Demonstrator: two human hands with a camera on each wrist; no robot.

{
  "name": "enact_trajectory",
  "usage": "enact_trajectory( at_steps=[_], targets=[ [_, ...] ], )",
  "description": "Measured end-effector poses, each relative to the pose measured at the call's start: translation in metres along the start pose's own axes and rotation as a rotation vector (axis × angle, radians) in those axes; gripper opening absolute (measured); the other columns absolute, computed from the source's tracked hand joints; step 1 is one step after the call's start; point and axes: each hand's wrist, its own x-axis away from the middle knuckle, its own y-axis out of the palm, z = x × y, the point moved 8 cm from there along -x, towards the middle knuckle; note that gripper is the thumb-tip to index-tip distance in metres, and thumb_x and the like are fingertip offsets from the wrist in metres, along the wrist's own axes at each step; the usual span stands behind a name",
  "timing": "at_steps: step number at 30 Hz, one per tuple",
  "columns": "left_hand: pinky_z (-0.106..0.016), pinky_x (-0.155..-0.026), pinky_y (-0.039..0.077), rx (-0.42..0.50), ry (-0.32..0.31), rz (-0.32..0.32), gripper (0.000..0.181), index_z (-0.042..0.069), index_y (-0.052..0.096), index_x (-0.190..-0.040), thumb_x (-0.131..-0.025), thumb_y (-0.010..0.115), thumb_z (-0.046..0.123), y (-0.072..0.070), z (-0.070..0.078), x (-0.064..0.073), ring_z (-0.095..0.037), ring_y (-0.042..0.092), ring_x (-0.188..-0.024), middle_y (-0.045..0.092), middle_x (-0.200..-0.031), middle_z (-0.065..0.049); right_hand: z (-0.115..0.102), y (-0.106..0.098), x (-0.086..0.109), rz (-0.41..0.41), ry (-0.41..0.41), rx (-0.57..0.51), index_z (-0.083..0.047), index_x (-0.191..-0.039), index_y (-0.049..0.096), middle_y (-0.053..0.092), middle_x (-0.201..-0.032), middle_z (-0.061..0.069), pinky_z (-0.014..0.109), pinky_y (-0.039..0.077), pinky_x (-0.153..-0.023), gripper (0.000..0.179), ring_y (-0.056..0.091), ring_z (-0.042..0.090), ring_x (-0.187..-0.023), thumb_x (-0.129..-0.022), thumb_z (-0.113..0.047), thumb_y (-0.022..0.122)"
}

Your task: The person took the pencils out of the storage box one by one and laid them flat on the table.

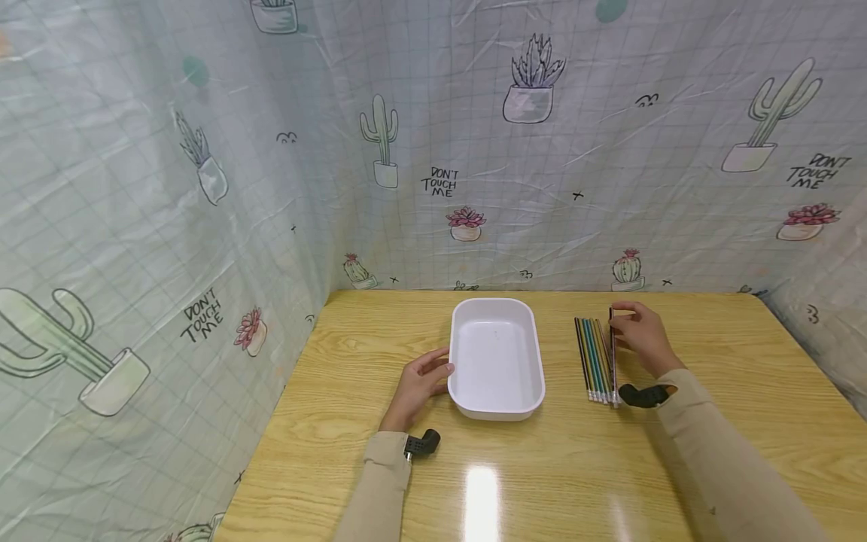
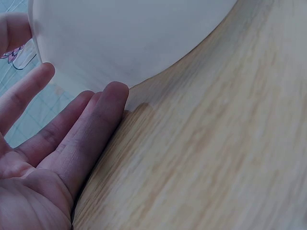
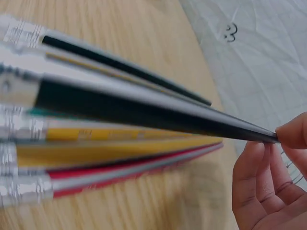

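A deep white plastic tray with rounded corners sits in the middle of the wooden table. Along its left wall, my left hand touches the side and rim; the left wrist view has those fingers fairly straight against the wall. To the tray's right lies a row of several pencils, their eraser ends toward me. My right hand pinches the far end of a black pencil between thumb and fingertips, over the right side of the row. Yellow, red and other dark pencils show around it in the right wrist view.
Behind the wooden table and along its left hangs a pale curtain printed with cacti. A small black wrist camera is strapped to my left wrist, and another wrist camera to my right, close to the pencils' eraser ends.
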Motion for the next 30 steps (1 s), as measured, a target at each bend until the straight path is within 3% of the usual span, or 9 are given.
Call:
enact_trajectory(
  at_steps=[13, 30],
  targets=[
    [-0.037, -0.090, 0.065, 0.011, -0.001, 0.003, 0.048, 0.013, 0.062, -0.142, -0.096, 0.074, 0.022, 0.000, -0.001, -0.001, -0.025, 0.068, -0.115, 0.062, -0.139, -0.020, 0.020, -0.017, -0.006, 0.003, 0.011, 0.120, 0.001, -0.153, 0.041, 0.058, -0.118, 0.014, 0.026, 0.060, -0.070, 0.052, 0.062, 0.007, -0.087, -0.108, -0.023, 0.051],
    [-0.038, -0.090, 0.065, 0.010, 0.008, 0.000, 0.049, 0.011, 0.061, -0.142, -0.096, 0.074, 0.023, 0.000, 0.001, 0.000, -0.021, 0.068, -0.111, 0.062, -0.138, -0.021, 0.022, -0.002, -0.020, -0.012, -0.019, 0.164, 0.001, -0.153, 0.042, 0.058, -0.120, 0.019, 0.022, 0.058, -0.068, 0.050, 0.061, 0.010, -0.086, -0.108, -0.020, 0.050]
  ],
)
